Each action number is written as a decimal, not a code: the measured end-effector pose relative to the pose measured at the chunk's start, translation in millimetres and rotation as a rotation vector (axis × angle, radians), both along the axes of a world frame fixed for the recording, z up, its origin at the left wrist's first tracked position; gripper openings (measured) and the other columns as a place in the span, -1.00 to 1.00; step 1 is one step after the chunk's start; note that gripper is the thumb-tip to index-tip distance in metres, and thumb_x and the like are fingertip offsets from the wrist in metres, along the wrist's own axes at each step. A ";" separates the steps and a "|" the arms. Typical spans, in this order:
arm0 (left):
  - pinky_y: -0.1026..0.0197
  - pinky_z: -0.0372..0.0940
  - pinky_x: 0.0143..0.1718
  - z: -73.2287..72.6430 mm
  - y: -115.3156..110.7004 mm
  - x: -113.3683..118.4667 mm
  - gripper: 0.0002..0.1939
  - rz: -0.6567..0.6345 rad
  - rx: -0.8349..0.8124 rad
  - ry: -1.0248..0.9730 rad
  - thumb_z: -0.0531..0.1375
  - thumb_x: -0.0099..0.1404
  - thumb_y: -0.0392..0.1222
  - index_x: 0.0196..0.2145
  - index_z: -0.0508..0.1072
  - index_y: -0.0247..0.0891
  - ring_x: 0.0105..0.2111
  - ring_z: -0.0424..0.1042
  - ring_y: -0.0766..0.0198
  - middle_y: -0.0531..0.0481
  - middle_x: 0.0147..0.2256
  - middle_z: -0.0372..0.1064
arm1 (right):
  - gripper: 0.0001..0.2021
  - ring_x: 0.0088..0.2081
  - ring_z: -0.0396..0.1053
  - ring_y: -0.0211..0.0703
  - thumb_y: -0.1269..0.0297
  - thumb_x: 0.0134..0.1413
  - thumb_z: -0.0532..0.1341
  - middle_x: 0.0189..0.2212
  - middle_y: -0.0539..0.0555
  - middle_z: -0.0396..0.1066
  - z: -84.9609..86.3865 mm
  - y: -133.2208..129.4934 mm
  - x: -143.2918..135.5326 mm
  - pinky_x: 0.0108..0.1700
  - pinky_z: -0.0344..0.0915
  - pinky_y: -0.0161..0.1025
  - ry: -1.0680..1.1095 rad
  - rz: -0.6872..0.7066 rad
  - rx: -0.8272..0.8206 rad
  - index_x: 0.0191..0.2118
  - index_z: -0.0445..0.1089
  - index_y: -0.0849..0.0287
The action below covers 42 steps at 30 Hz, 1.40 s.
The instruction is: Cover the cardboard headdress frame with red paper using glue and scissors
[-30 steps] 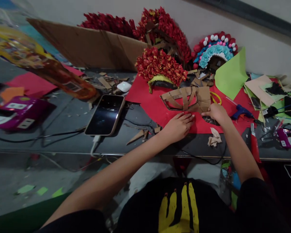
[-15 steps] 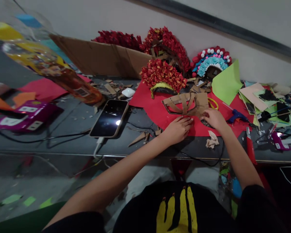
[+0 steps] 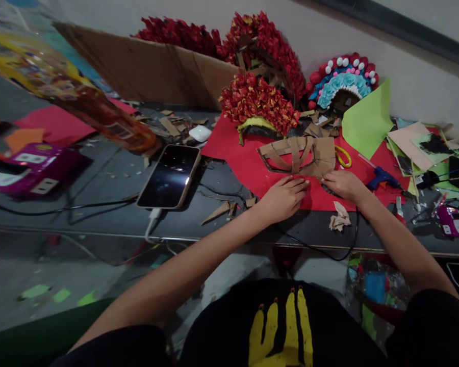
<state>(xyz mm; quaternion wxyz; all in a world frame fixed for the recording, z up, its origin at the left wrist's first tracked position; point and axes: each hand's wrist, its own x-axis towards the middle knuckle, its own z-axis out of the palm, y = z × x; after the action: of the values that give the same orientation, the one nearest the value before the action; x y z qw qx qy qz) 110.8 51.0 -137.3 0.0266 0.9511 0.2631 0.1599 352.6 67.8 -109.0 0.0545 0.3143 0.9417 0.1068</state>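
A cut-out cardboard frame (image 3: pixel 324 153) with crossing strips lies on a sheet of red paper (image 3: pixel 248 173). My left hand (image 3: pixel 286 198) rests palm down on the paper just below the frame, its fingers stretched out. At the frame's lower right edge, my right hand (image 3: pixel 344 184) has its fingertips closed on the cardboard. A small dark curved edge shows beneath that hand. Behind the frame stands a headpiece of red and orange paper petals (image 3: pixel 258 104) with a yellow band. Yellow-handled scissors (image 3: pixel 343 157) lie just right of the frame.
A blue glue gun (image 3: pixel 382 178) lies to the right, near paper scraps (image 3: pixel 413 145). A charging phone (image 3: pixel 170 176), tilted bottle (image 3: pixel 115 120) and purple power strip (image 3: pixel 34 171) occupy the left. Crumpled paper (image 3: pixel 339 216) and a black cable lie near the front edge.
The camera view has shifted slightly. My right hand has lowered and flattened against the frame's lower right edge. My left hand stays on the red paper.
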 end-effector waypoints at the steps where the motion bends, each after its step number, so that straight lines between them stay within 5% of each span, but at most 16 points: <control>1: 0.01 0.10 0.14 0.0 0.1 -0.1 -0.69 -0.001 -0.001 -0.001 0.02 0.29 -0.27 -0.07 0.44 -0.32 0.11 0.26 0.13 -0.12 0.08 0.32 | -0.70 -0.30 0.29 -0.13 0.42 0.26 -0.04 -0.34 0.18 0.42 1.5 0.1 -1.9 -0.27 0.16 -0.23 -0.008 -0.003 -0.023 -0.23 0.44 0.30; 7: 0.02 0.10 0.14 0.4 -0.2 -0.1 -0.67 0.001 -0.017 -0.010 0.01 0.29 -0.27 -0.04 0.44 -0.31 0.11 0.25 0.13 -0.11 0.09 0.32 | -0.74 -0.18 0.33 -0.11 0.32 0.24 -0.01 -0.22 0.16 0.42 34.4 -6.5 -3.9 -0.17 0.21 -0.23 0.117 -0.233 -0.166 -0.22 0.43 0.18; 12: 0.00 0.10 0.13 -0.2 -0.8 0.5 -0.65 0.006 -0.025 -0.019 -0.01 0.31 -0.27 -0.02 0.42 -0.32 0.11 0.26 0.12 -0.11 0.10 0.31 | -0.63 -0.13 0.32 -0.07 0.18 0.29 -0.15 -0.24 0.16 0.37 62.6 -5.6 17.9 -0.09 0.23 -0.14 0.471 -0.648 0.113 -0.20 0.37 0.14; 17: 0.02 0.09 0.14 2.3 -1.9 1.3 -0.66 0.006 -0.022 0.005 0.00 0.30 -0.27 -0.03 0.42 -0.33 0.12 0.25 0.12 -0.13 0.11 0.30 | -0.66 -0.01 0.27 0.08 0.09 0.20 0.02 -0.03 0.25 0.28 42.2 6.2 11.3 -0.08 0.21 -0.07 0.414 -0.730 0.080 -0.03 0.27 0.18; 22: 0.02 0.07 0.15 3.3 -2.2 1.3 -0.66 0.014 -0.014 0.016 0.01 0.30 -0.27 -0.03 0.42 -0.33 0.12 0.24 0.12 -0.14 0.11 0.29 | -0.61 -0.35 0.34 -0.05 -0.10 -0.05 0.22 -0.38 0.12 0.39 17.8 14.5 -20.4 -0.35 0.16 -0.22 0.364 -0.917 -0.213 -0.30 0.28 0.15; 29: 0.01 0.10 0.13 1.4 0.4 0.3 -0.65 -0.008 -0.011 -0.005 -0.01 0.31 -0.28 -0.02 0.42 -0.34 0.11 0.26 0.12 -0.13 0.10 0.30 | -0.74 -0.46 0.22 -0.24 0.20 -0.09 0.30 -0.48 -0.03 0.30 21.5 28.5 -13.1 -0.44 0.04 -0.33 0.339 -0.804 -0.438 -0.34 0.21 0.14; 35: 0.02 0.09 0.13 0.9 -0.3 0.7 -0.65 0.000 -0.003 -0.006 -0.01 0.31 -0.27 -0.02 0.42 -0.34 0.11 0.26 0.11 -0.14 0.10 0.31 | -0.63 -0.47 0.18 -0.24 0.06 -0.15 0.32 -0.47 -0.03 0.27 18.8 29.4 -14.7 -0.45 0.00 -0.33 0.349 -0.862 -0.395 -0.33 0.18 0.14; 39: 0.03 0.09 0.13 1.5 -0.4 1.5 -0.66 -0.005 -0.009 -0.004 0.00 0.31 -0.26 -0.04 0.44 -0.31 0.11 0.26 0.14 -0.12 0.10 0.30 | -0.71 -0.47 0.17 -0.28 0.29 -0.12 0.30 -0.49 -0.09 0.23 17.8 32.0 -5.9 -0.43 0.02 -0.35 0.347 -0.762 -0.523 -0.30 0.18 0.14; 42: 0.03 0.09 0.13 1.1 0.0 1.7 -0.65 -0.008 -0.009 0.001 0.02 0.30 -0.26 -0.01 0.42 -0.32 0.11 0.26 0.12 -0.12 0.11 0.29 | -0.75 -0.46 0.18 -0.28 0.28 -0.07 0.26 -0.48 -0.08 0.23 19.7 32.3 -5.4 -0.42 0.04 -0.35 0.348 -0.756 -0.568 -0.30 0.18 0.15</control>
<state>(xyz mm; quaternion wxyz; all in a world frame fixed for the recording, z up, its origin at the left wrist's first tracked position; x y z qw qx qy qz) 112.6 51.0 -136.3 0.0316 0.9521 0.2599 0.1578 347.2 100.1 -89.3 0.0151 0.6195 0.7488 -0.2350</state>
